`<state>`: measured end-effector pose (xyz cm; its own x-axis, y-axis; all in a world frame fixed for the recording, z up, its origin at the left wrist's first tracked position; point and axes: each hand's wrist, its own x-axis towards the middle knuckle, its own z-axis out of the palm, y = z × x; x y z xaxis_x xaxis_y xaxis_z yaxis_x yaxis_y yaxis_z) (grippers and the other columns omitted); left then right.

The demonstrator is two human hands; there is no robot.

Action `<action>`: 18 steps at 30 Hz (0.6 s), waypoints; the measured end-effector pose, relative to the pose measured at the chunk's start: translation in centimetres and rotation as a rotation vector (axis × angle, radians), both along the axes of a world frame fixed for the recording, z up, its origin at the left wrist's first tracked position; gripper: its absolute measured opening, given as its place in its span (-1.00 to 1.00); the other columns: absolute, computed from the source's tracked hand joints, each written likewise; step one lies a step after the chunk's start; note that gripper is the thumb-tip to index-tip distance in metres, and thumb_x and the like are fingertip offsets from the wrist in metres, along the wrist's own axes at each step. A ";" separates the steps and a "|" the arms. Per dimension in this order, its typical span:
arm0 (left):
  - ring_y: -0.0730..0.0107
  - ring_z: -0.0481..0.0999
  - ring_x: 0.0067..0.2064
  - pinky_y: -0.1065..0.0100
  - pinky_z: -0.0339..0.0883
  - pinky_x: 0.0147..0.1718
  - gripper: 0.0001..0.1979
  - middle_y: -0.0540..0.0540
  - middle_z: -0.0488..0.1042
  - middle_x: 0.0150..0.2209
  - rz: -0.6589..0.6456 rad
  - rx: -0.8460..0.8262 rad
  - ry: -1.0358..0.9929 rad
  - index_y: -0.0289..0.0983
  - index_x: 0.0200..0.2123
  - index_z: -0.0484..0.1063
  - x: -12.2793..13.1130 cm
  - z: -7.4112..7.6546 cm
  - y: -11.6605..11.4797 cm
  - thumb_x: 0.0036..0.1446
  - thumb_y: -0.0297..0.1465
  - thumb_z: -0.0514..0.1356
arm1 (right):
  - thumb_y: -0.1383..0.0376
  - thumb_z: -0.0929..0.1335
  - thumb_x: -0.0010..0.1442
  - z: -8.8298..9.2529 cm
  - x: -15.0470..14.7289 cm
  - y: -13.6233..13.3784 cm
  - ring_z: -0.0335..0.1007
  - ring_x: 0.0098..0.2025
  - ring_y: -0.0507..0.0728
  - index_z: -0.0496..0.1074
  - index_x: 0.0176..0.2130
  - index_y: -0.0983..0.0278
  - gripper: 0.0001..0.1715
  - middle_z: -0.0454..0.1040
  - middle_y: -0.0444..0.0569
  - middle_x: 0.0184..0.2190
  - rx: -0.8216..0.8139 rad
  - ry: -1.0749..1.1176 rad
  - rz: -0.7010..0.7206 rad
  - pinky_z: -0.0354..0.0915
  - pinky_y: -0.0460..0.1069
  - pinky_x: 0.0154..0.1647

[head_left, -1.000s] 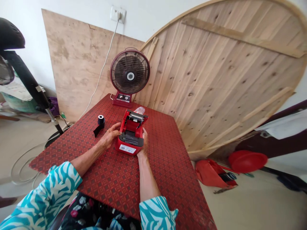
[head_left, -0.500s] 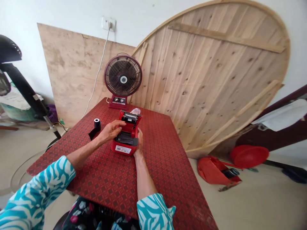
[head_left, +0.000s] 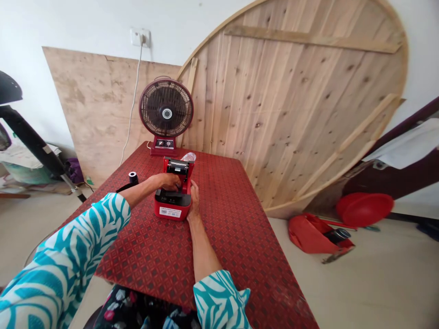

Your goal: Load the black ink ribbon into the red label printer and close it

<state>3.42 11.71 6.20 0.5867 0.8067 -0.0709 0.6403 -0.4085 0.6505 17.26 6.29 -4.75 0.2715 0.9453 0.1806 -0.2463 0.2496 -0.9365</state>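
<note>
Since the earlier frames, my left hand [head_left: 171, 182] has moved from the left wall of the red-and-black, box-shaped plastic machine [head_left: 181, 214] up and over into its open middle, while my right hand [head_left: 194, 201] has stayed along the right wall. My view has swung a little too, so everything sits further left.

On my feed the machine stands on the red, diamond-patterned surface [head_left: 240, 237], labelled front towards me, black-lined lid [head_left: 176, 168] raised at the back. Its long axis runs away from me, front to lid.

The relation I'd judge decisive: the left hand comes in from the left, across that axis, its fingers curled in between lid and front. They hide whatever is under them, so I can't tell if they hold anything. The right hand lies lengthwise against the opposite wall; how firmly it grips I can't tell.

The glossy black roll with a white core [head_left: 133, 177] stands left of the machine, just beyond my left forearm, that arm being nearer.
</note>
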 end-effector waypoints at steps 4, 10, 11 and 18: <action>0.28 0.40 -0.55 0.36 0.25 -0.42 -0.67 0.06 0.46 -0.66 0.014 0.004 0.021 -0.12 -0.50 0.56 0.0 0.3 -0.2 -0.42 -0.60 0.26 | -0.05 0.24 0.20 0.3 0.1 -0.2 0.38 0.10 0.14 0.35 0.12 0.24 -0.36 0.44 0.06 0.13 -0.018 0.024 0.035 0.27 0.08 0.14; 0.09 0.53 -0.21 0.31 0.29 -0.19 -0.66 -0.06 0.58 -0.37 0.052 0.117 0.042 -0.13 -0.41 0.55 -0.1 1.4 -1.9 -0.33 -0.60 0.28 | -0.01 0.22 0.22 0.3 0.1 -0.1 0.34 0.15 0.13 0.38 0.09 0.25 -0.42 0.42 0.07 0.15 -0.004 -0.006 0.010 0.23 0.05 0.16; 0.07 0.52 -0.14 0.31 0.29 -0.15 -0.65 -0.07 0.59 -0.30 0.051 0.156 0.040 -0.12 -0.37 0.56 -0.2 1.8 -2.4 -0.30 -0.59 0.28 | -0.02 0.23 0.21 0.3 0.1 -0.1 0.35 0.14 0.13 0.38 0.10 0.24 -0.41 0.43 0.06 0.14 -0.009 0.016 0.019 0.25 0.06 0.15; 0.10 0.49 -0.05 0.26 0.26 0.00 -0.66 -0.10 0.53 -0.12 0.095 0.353 -0.111 -0.14 -0.17 0.53 -3.7 5.1 -6.5 -0.08 -0.51 0.24 | 0.00 0.23 0.22 0.8 0.1 -0.6 0.34 0.15 0.15 0.37 0.11 0.27 -0.40 0.39 0.09 0.16 -0.026 0.023 0.034 0.26 0.08 0.14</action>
